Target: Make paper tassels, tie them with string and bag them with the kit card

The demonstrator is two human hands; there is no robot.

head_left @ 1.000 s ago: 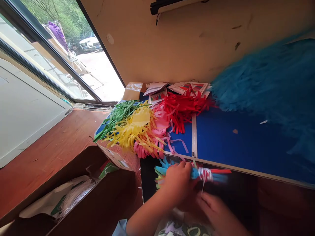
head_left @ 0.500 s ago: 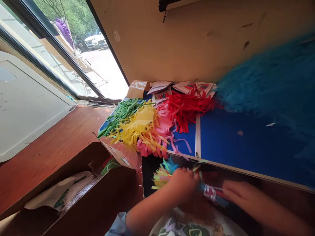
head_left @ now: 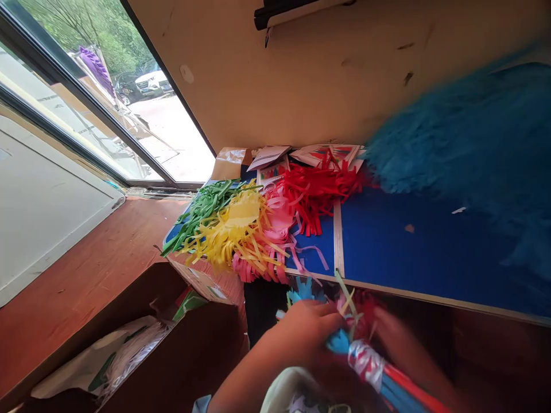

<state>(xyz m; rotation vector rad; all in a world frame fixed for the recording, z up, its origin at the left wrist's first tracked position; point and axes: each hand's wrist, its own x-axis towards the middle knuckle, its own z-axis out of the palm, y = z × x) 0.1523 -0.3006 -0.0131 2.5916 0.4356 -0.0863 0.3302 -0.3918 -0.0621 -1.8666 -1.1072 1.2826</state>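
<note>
Paper-strip bundle [head_left: 367, 363] gripped by the left hand [head_left: 306, 328]
Wrapped end slants out rightward; blurred right hand [head_left: 392, 331] alongside, its grip unclear.

The right of the hands [head_left: 391, 332] is blurred — and the bottom edge crops the wrapped bundle [head_left: 367, 363].

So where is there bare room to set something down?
The blue tabletop is mostly bare between the pale seam, fluffy blue pile and front edge, besides a white scrap. Reddish floor shows between the white panel and cardboard box. Fringed paper crowds left of the seam; the left hand, right hand and tied bundle crowd below.
</note>
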